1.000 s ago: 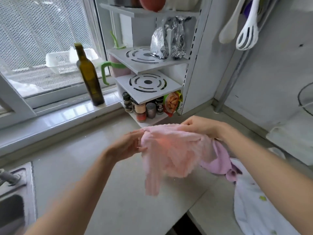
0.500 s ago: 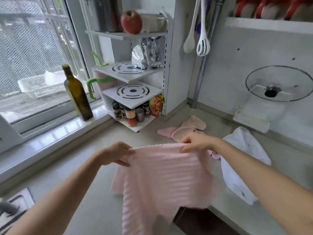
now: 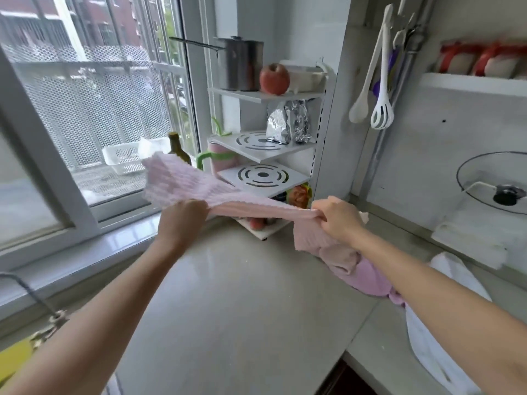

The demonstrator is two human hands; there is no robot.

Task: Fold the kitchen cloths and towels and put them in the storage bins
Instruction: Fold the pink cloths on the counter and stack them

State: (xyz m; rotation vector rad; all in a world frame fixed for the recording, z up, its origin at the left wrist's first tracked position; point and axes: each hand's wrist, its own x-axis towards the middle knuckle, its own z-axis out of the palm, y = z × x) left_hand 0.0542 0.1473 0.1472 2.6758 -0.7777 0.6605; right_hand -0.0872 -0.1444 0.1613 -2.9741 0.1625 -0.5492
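A pale pink ribbed cloth (image 3: 188, 185) is stretched in the air above the counter. My left hand (image 3: 182, 218) grips its near edge on the left, and my right hand (image 3: 336, 218) grips the other end. The far part of the cloth flies up and away toward the window. Under my right forearm lies a heap of other cloths: a peach one (image 3: 342, 258), a lilac one (image 3: 370, 277) and a white towel (image 3: 445, 337) that hangs over the counter's edge. No storage bin shows.
A white corner rack (image 3: 262, 178) holds spice jars, foil bags, an apple and a steel pot. A dark oil bottle (image 3: 178, 149) stands on the sill behind the cloth. Utensils (image 3: 382, 109) hang on the wall. A glass lid (image 3: 496, 183) leans at right. The beige counter (image 3: 233, 309) spreads below.
The cloth hung down flat from both hands; now it is flung up and forward, its free end rising toward the window. Both hands moved up and farther apart.
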